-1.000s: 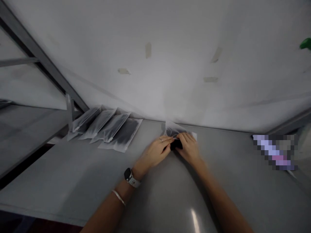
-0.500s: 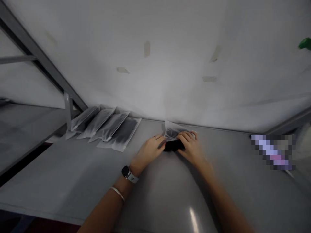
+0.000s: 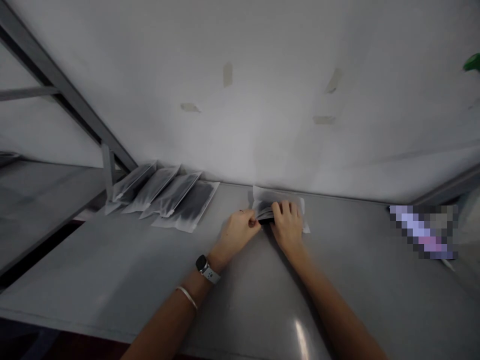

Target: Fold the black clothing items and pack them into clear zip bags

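A frosted plastic bag (image 3: 275,194) lies by the wall with its mouth toward me. Something black and soft-looking, perhaps folded cloth (image 3: 266,221), sits mostly inside it; a dark strip shows at the mouth. My left hand (image 3: 240,229) is closed in a pinch at the mouth's left corner. My right hand (image 3: 288,225) curls over the right side of the bag, fingers bent on its top and the thumb hidden near the black strip. The bag's right edge shows beyond that hand.
Several filled frosted bags (image 3: 185,205) overlap in a row at the left by a metal post (image 3: 108,167). The grey table (image 3: 112,280) meets a white wall (image 3: 262,100) with tape pieces. A blurred-out purple object (image 3: 420,232) lies at the right.
The black item has gone further into the bag, leaving a thinner strip showing. My right hand has moved slightly left, onto the bag's top. My left hand has shifted a little right and pinches the corner.
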The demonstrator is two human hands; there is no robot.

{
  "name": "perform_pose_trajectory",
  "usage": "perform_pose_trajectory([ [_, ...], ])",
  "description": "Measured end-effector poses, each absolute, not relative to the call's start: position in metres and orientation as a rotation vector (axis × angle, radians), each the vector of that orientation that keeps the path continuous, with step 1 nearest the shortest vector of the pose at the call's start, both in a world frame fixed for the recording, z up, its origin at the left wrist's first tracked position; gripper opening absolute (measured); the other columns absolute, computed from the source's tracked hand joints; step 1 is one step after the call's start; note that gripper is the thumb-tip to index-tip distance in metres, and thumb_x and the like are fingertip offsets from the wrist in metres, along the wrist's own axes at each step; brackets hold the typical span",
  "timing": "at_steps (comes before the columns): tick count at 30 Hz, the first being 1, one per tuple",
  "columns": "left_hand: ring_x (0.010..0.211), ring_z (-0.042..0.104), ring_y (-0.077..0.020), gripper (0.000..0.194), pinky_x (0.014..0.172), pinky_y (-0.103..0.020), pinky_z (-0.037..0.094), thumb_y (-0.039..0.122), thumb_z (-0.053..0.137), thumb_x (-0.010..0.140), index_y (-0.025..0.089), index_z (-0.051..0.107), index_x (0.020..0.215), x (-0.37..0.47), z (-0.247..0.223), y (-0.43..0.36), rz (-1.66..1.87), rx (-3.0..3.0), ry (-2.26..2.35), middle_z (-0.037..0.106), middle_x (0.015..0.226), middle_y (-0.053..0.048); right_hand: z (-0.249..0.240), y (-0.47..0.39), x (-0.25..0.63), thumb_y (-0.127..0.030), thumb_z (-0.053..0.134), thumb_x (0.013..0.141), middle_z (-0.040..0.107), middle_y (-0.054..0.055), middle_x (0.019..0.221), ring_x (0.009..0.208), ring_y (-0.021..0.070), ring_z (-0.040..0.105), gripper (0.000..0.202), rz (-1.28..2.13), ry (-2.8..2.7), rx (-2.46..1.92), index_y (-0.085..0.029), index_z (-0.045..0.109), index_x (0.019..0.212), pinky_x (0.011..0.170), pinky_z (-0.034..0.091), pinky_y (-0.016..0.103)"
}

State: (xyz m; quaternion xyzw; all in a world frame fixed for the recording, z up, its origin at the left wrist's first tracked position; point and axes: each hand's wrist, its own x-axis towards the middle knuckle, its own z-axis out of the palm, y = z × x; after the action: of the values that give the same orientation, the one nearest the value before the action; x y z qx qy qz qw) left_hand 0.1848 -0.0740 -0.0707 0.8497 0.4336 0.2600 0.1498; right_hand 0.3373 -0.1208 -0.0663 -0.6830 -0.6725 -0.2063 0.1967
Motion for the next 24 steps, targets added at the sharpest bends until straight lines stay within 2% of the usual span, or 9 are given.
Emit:
perform_pose_trajectory([
  [3,0.06,0.053,-0.0134,0.016,0.058,-0.025,0.035,0.014,0.054,0.077,0.02,0.051,0.063,0.191,-0.071,-0.083,0.729,2.461,1.245,0.057,0.061,0.002,-0.069,-0.117,0.339,-0.003,0.047,0.079,0.055,0.013,0.087,0.083,0.0294,0.046,0.021,-0.558,-1.733,-1.981,-0.019,0.056,0.088,0.069,0.036,0.041],
  [5,0.059,0.053,-0.0138,0.015,0.057,-0.026,0.034,0.015,0.053,0.077,0.02,0.051,0.063,0.192,-0.071,-0.085,0.71,2.457,1.277,0.056,0.06,0.002,-0.069,-0.115,0.343,-0.004,0.05,0.078,0.056,0.014,0.09,0.086,0.0306,0.046,0.02,-0.514,-1.752,-1.953,-0.019,0.056,0.09,0.07,0.037,0.042],
  [7,0.059,0.053,-0.0139,0.011,0.057,-0.025,0.034,0.015,0.054,0.076,0.02,0.053,0.067,0.191,-0.07,-0.084,0.704,2.432,1.334,0.057,0.061,0.002,-0.067,-0.116,0.351,-0.013,0.059,0.078,0.057,0.013,0.095,0.091,0.0311,0.047,0.017,-0.424,-1.869,-1.858,-0.019,0.056,0.094,0.074,0.039,0.043],
  [10,0.061,0.055,-0.0145,0.004,0.057,-0.025,0.035,0.018,0.055,0.077,0.021,0.057,0.079,0.188,-0.066,-0.081,0.668,2.401,1.387,0.059,0.066,0.002,-0.063,-0.121,0.367,-0.033,0.071,0.075,0.057,0.009,0.103,0.097,0.0296,0.049,0.031,-0.167,-2.009,-1.661,-0.022,0.057,0.101,0.079,0.041,0.042],
  [12,0.062,0.056,-0.0152,0.013,0.058,-0.025,0.035,0.019,0.054,0.079,0.022,0.058,0.091,0.186,-0.063,-0.08,0.642,2.406,1.396,0.06,0.069,0.002,-0.061,-0.124,0.375,-0.038,0.07,0.078,0.058,0.006,0.103,0.098,0.027,0.05,0.029,-0.011,-2.008,-1.556,-0.024,0.058,0.1,0.081,0.042,0.04],
  [14,0.065,0.057,-0.0155,0.019,0.058,-0.026,0.035,0.019,0.053,0.08,0.022,0.058,0.098,0.185,-0.062,-0.079,0.628,2.441,1.384,0.062,0.074,0.002,-0.062,-0.126,0.379,-0.033,0.065,0.082,0.058,0.006,0.103,0.099,0.0261,0.05,0.018,0.017,-1.958,-1.555,-0.024,0.058,0.096,0.082,0.041,0.039],
  [16,0.067,0.057,-0.0155,0.017,0.059,-0.025,0.035,0.017,0.052,0.08,0.022,0.057,0.095,0.185,-0.061,-0.079,0.608,2.491,1.352,0.062,0.078,0.001,-0.065,-0.126,0.377,-0.027,0.063,0.083,0.057,0.007,0.105,0.1,0.0275,0.049,0.012,-0.067,-1.891,-1.642,-0.023,0.057,0.092,0.083,0.039,0.041],
  [24,0.068,0.058,-0.0178,0.011,0.057,-0.027,0.037,0.011,0.054,0.077,0.022,0.053,0.08,0.186,-0.057,-0.081,0.417,2.641,1.254,0.061,0.076,0.0,-0.073,-0.119,0.361,-0.005,0.054,0.073,0.056,0.01,0.1,0.092,0.0284,0.048,0.02,-0.356,-1.792,-1.874,-0.021,0.054,0.085,0.074,0.037,0.039],
])
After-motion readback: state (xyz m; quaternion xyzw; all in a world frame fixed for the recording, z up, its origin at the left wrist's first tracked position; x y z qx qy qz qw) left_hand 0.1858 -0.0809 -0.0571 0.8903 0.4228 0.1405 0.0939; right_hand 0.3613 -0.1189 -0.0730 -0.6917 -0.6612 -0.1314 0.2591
